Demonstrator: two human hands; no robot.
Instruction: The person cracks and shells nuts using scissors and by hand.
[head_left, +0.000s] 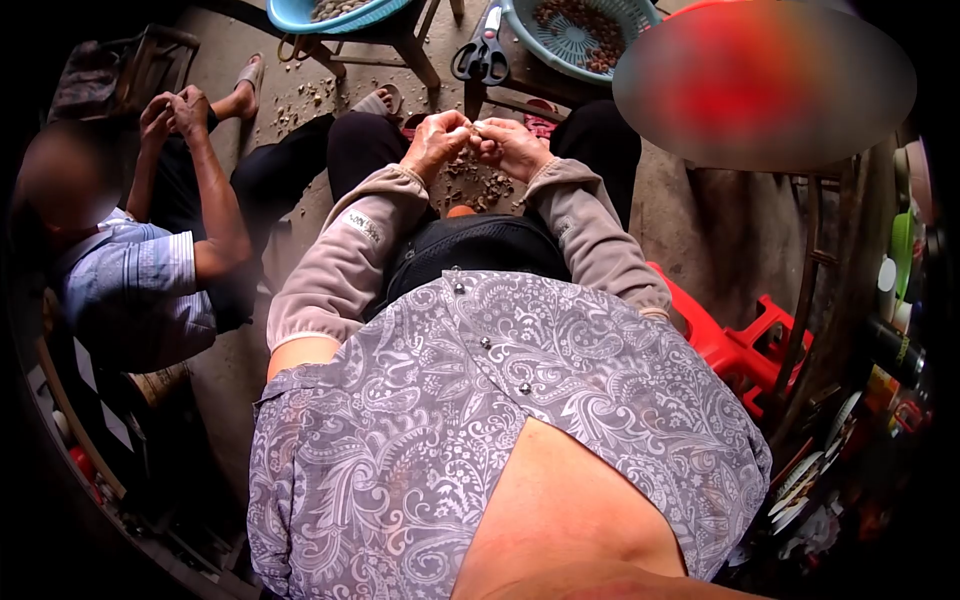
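My left hand (437,141) and my right hand (509,146) meet above my lap, thumbs and fingers pinched together at the tips. Whatever small thing lies between them is too hidden to name. Broken shell pieces (468,188) are scattered on the floor below. Ahead of my right hand, a light blue basket (570,55) with slotted sides holds small reddish-brown kernels (600,40). Black-handled scissors (483,52) rest beside this basket on the stool (530,88). Farther left, a blue basin (290,14) contains pale, nut-like pieces (335,8).
A person (140,240) sits at my left, both hands raised together. Another stool (405,45) supports the blue basin. At my right are a red plastic stool (745,345) and a wooden frame (815,240). Assorted household items (880,370) crowd the right edge.
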